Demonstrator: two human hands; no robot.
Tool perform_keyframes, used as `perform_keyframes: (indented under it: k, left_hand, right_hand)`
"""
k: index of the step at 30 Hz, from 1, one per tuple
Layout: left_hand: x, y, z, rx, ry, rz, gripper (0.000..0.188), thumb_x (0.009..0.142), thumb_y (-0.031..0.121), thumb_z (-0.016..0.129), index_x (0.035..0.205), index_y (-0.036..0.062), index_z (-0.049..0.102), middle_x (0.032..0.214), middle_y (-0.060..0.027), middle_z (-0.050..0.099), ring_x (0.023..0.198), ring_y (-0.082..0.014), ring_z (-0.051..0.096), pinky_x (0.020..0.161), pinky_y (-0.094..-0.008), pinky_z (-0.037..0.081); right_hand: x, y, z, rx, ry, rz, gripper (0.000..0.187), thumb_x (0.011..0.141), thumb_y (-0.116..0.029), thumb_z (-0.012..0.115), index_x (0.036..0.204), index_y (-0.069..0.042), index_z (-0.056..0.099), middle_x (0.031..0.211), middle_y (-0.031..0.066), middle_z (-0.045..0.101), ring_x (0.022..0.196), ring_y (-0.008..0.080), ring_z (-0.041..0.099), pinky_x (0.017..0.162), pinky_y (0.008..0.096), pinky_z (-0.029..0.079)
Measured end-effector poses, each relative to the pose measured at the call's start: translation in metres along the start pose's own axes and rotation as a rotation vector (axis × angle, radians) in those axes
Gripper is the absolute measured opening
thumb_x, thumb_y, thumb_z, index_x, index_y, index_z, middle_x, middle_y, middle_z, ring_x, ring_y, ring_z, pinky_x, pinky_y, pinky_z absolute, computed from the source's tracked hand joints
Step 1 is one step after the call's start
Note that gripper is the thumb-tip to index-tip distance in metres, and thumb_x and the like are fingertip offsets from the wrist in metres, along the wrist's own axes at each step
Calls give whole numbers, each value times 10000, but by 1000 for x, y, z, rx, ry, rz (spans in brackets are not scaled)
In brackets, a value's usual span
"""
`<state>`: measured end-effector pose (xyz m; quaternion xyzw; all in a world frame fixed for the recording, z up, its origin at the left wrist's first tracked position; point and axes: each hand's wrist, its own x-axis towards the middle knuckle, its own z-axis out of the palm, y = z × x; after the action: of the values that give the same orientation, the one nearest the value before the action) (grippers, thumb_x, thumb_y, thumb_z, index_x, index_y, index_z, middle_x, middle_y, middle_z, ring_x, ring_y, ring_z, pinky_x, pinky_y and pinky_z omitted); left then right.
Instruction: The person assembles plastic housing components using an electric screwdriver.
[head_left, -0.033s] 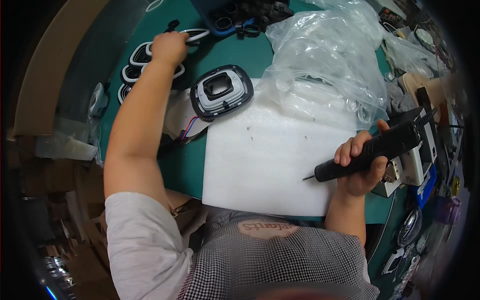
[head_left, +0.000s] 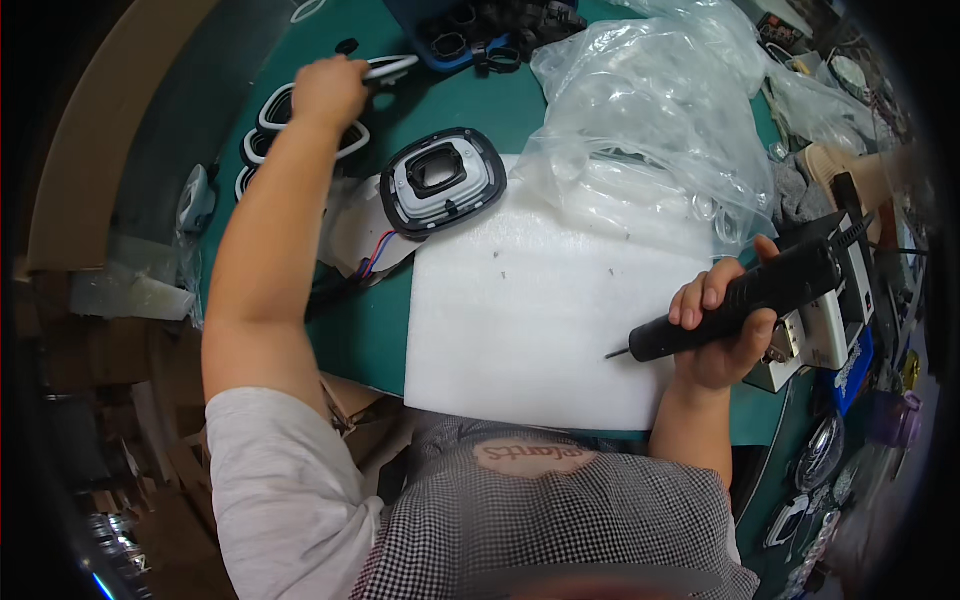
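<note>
Stretched to the far left, my left hand [head_left: 328,92] is closed on the end of a white-rimmed black oval frame [head_left: 392,69]. Several similar white-rimmed frames [head_left: 275,108] lie beneath and beside that hand, partly covered by it and the forearm. In my right hand [head_left: 722,325] is a black electric screwdriver [head_left: 740,303], its thin bit pointing left above a white foam sheet [head_left: 530,340]. A grey and black rounded housing [head_left: 443,182] with a square opening rests at the sheet's far left corner. Red and blue wires [head_left: 375,252] show beside it.
Crumpled clear plastic bags [head_left: 650,110] cover the far right of the green table [head_left: 365,345]. A blue bin [head_left: 425,45] with black parts stands at the far edge. A white and black device [head_left: 822,325] sits right of the screwdriver.
My left hand and forearm have shifted slightly to the left, and the grasped frame has barely moved. The right hand with the screwdriver stays in place.
</note>
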<state>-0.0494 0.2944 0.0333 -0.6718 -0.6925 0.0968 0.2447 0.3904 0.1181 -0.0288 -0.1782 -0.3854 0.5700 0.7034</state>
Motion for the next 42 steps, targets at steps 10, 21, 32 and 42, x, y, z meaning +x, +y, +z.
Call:
perform_keyframes:
  k: [10, 21, 32, 42]
  left_hand:
    - [-104, 12, -94, -1647, -293, -193, 379, 922, 409, 715, 989, 38, 675, 750, 13, 639, 622, -73, 621, 620, -180, 506]
    - [-228, 153, -88, -2107, -906, -220, 320, 1022, 249, 569, 1210, -9, 556, 1054, -108, 698, 860, -151, 698, 780, -251, 590]
    - [-238, 148, -121, -1155, -955, 30, 236, 967, 226, 656, 1016, -5, 644, 894, -92, 720, 729, -150, 671, 656, -260, 537]
    - [-116, 232, -108, -999, 195, 372, 202, 935, 224, 656, 1072, 95, 731, 980, -104, 721, 875, -257, 684, 787, -351, 529]
  right_hand:
    - [0, -8, -14, 126, -21, -18, 711, 984, -523, 552, 1478, -61, 335, 847, 71, 492, 631, 159, 527, 579, 316, 498]
    - [17, -14, -31, 460, -137, 63, 659, 957, -594, 530, 1385, -96, 474, 839, 69, 549, 631, 178, 553, 603, 352, 494]
    - [15, -18, -43, 486, -238, 32, 700, 921, -523, 622, 1394, -25, 483, 838, 63, 506, 636, 144, 506, 597, 312, 444]
    - [18, -20, -38, 454, -218, 15, 721, 931, -528, 608, 1419, -20, 450, 855, 72, 518, 634, 152, 513, 600, 323, 456]
